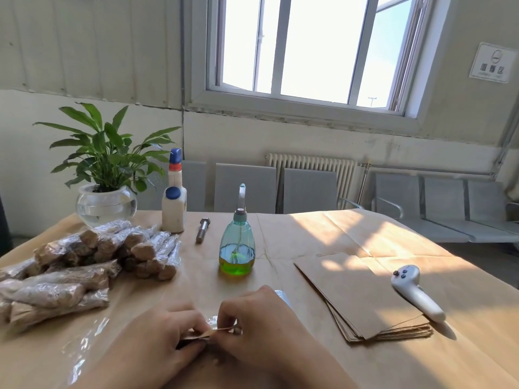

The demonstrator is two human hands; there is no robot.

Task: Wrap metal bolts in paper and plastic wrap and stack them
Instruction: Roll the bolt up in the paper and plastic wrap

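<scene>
My left hand (168, 329) and my right hand (252, 318) meet at the near middle of the table and pinch a paper-wrapped bolt (207, 334) between their fingertips, over a sheet of clear plastic wrap (84, 346); most of the bundle is hidden under my fingers. A pile of wrapped bolts (92, 256) in paper and plastic lies at the left. One bare metal bolt (202, 230) lies farther back. A stack of brown paper sheets (362, 299) sits to the right.
A blue-green oil bottle (237, 248) stands just beyond my hands. Two white glue bottles (174, 203) and a potted plant in a glass bowl (105, 203) stand at the back left. A white handheld controller (415, 293) lies on the paper stack's right side.
</scene>
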